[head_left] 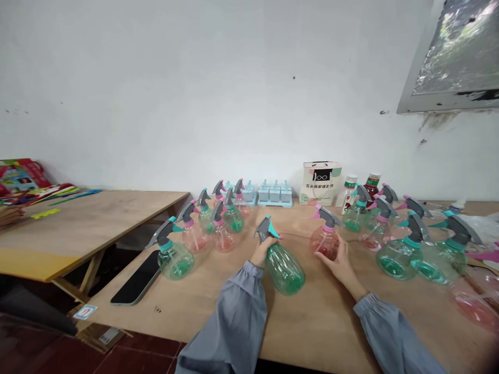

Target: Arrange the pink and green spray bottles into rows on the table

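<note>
My left hand [262,252] is closed around the neck of a green spray bottle [286,270] with a grey and teal trigger head. That bottle tilts, its base toward the lower right. My right hand [338,259] grips the round body of a pink spray bottle [322,240], which is upright with a grey and pink head. To the left stands a group of pink and green spray bottles, the nearest a green spray bottle [176,259]. Several more stand on the right, among them a green spray bottle [399,255] with a teal collar.
A phone [137,278] lies near the left edge of the table [218,306]. At the back are pale blue ice-pop molds [275,195], a paper bag [319,184] and two labelled bottles, one a white bottle [348,193]. Another table [117,215] stands to the left.
</note>
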Demonstrator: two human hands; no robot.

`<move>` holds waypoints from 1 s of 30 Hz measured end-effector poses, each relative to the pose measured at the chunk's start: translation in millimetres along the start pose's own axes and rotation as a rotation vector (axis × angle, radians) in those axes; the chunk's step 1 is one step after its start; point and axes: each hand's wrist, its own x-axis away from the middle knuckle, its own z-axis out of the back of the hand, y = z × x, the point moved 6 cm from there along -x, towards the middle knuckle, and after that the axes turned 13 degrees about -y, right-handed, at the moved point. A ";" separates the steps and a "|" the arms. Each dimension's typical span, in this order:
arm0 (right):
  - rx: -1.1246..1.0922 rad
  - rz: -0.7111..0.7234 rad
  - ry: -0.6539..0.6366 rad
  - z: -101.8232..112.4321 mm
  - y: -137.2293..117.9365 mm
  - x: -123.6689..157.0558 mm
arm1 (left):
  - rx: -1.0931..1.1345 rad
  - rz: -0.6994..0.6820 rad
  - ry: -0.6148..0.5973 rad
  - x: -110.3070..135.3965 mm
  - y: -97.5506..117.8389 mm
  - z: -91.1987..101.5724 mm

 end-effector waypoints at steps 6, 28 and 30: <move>-0.014 -0.015 -0.006 0.6 0.1 0.3 | -0.064 -0.027 -0.169 1.2 3.8 -11.6; -0.014 -0.014 -0.004 3.0 -4.8 1.5 | -1.099 -0.414 0.646 126.0 124.6 124.9; -0.014 -0.020 -0.001 3.1 -5.0 1.7 | -1.128 -0.428 0.702 128.2 126.6 133.8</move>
